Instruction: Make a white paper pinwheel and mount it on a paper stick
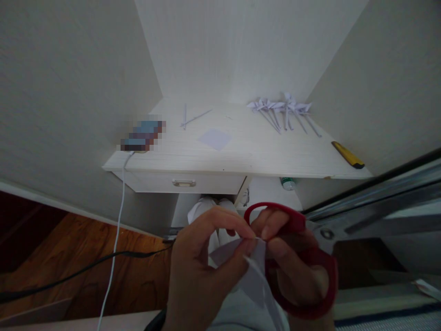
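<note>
My left hand [200, 262] pinches a piece of white paper [255, 276] close to the camera, fingers closed on its upper edge. My right hand [292, 257] also pinches that paper, with red-handled scissors [310, 266] hanging on its fingers; the steel blades [372, 202] point right. Both hands are below the front edge of a white desk [241, 156]. On the desk lie a square white sheet [216, 138], two rolled paper sticks [193, 118] and several folded paper pinwheels on sticks [282, 110].
A yellow utility knife [347, 155] lies at the desk's right edge. A blurred device [143, 134] sits at the left, its white cable [117, 230] hanging to the wooden floor beside a black cable [86, 269]. A drawer [182, 183] is under the desktop. Walls enclose the desk.
</note>
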### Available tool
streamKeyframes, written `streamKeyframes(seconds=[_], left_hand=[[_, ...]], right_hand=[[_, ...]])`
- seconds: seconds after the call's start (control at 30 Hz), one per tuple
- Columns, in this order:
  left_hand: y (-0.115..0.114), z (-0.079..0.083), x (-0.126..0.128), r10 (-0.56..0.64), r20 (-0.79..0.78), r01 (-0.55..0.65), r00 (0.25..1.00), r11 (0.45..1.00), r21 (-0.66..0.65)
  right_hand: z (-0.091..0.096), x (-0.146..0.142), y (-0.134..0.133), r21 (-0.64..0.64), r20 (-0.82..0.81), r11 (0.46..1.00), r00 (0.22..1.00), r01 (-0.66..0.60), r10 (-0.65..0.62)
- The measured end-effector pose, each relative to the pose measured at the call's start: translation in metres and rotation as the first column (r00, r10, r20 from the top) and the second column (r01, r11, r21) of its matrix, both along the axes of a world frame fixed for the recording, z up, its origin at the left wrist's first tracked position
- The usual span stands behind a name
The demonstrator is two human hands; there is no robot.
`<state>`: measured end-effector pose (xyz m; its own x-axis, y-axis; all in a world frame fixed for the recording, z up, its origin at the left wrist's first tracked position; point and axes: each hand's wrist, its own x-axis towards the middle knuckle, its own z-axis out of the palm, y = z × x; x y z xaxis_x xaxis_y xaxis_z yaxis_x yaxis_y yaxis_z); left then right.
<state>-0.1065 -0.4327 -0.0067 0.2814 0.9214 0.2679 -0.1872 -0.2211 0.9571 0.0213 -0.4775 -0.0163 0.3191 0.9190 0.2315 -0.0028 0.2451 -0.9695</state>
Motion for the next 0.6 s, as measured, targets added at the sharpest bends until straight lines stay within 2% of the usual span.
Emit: streamKeyframes(seconds=[0.1, 0.33, 0.43, 0.6], left_hand=[[0.0011, -0.0023, -0.0020, -0.038, 0.009, 0.039, 0.999, 0.999, -0.034], [0.0007, -0.0015, -0.0054, -0.131, 0.048, 0.136, 0.990, 0.985, -0.102], [0.0002, -0.0014, -0.0065, -0.146, 0.048, 0.151, 0.988, 0.980, -0.132], [-0.0027, 0.0009, -0.0050, -0.085, 0.021, 0.087, 0.996, 0.988, -0.126]], right_hand=[[-0.0006, 0.0024, 0.0016, -0.056, -0.129, 0.994, 0.988, -0.096, 0.088], [-0.0030, 0.0054, 0.0037, -0.027, -0.359, 0.939, 0.880, -0.343, 0.311], [-0.0057, 0.0062, 0.0035, -0.031, -0.339, 0.934, 0.882, -0.357, 0.326], [-0.0070, 0.0050, 0.0036, -0.058, -0.253, 0.953, 0.927, -0.298, 0.275]])
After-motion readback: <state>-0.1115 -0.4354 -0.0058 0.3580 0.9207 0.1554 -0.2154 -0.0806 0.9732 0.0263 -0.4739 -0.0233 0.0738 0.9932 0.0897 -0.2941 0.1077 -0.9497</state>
